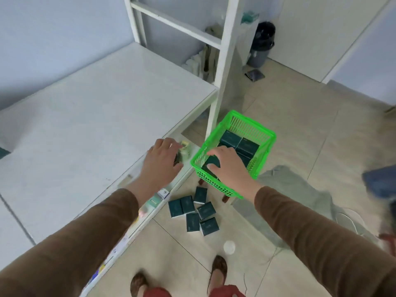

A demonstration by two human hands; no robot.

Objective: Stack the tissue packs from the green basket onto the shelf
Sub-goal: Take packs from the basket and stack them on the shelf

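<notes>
**Fingers in the basket, fingers at the shelf edge**

Fingers (211, 167) of the right hand (227, 166) curl onto a dark tissue pack (212, 163) inside the green basket (214, 183), which sits on a small stool close to the white shelf's (85, 116) front corner. More packs (237, 142) lie deeper in the basket. The left hand (161, 159) reaches over the shelf edge; its fingers are bent around a pale, blurred item, grip unclear. Six packs (192, 211) lie scattered on the floor (300, 129) below. The shelf top is broad and bare.
</notes>
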